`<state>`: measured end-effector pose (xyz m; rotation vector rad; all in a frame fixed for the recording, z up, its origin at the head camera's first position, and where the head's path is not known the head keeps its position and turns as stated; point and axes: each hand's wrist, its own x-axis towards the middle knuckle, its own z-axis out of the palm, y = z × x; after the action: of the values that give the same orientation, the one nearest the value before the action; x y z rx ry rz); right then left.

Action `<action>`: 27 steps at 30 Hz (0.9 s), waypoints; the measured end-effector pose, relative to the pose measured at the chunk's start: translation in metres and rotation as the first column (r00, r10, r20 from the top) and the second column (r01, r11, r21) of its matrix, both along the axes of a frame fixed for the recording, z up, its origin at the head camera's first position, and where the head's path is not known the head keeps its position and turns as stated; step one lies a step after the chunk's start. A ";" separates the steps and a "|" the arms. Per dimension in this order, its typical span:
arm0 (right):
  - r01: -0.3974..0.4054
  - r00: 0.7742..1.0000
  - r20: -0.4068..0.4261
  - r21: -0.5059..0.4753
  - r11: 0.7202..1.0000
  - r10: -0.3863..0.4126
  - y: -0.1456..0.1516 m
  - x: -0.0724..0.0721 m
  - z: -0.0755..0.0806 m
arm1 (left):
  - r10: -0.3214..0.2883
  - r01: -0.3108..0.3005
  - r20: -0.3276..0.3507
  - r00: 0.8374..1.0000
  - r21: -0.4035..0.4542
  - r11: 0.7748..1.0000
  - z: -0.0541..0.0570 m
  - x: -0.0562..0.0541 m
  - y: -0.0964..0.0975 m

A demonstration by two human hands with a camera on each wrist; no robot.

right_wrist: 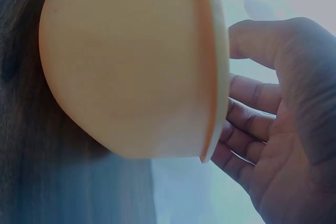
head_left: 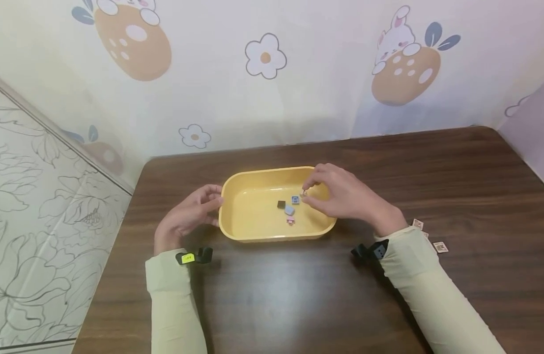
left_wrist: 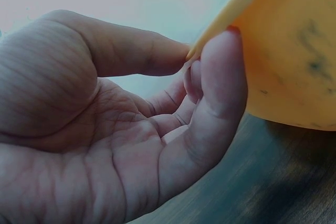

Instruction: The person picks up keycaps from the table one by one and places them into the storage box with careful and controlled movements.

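Seemingly light and stiff, a tiny tile point(head_left: 304, 193) is hanging in the right hand's point(head_left: 342, 193) nearly closed grip over the yellow tub point(head_left: 249, 216), inviting an edge hold; the left hand point(head_left: 191, 211) is pinching the rim point(head_left: 276, 239).

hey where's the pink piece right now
In the head view, the pink piece lies inside the yellow tray, slightly right of its middle, toward the near rim, just below the pale blue piece.
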<state>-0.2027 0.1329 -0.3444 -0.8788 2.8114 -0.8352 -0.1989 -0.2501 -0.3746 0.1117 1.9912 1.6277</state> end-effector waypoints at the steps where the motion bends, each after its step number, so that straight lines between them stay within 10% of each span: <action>1: 0.003 1.000 -0.003 0.000 1.000 -0.003 0.001 0.000 0.001 | -0.001 0.001 -0.001 1.000 0.000 1.000 0.000 0.000 0.000; 27: 0.093 0.996 -0.007 0.030 0.995 -0.093 0.052 0.019 0.005 | -0.025 0.025 -0.015 1.000 -0.007 1.000 0.001 0.001 -0.002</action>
<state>-0.1840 0.1844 -0.3391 -0.7518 2.8816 -0.7995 -0.1981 -0.2525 -0.3736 0.1458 1.9983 1.6090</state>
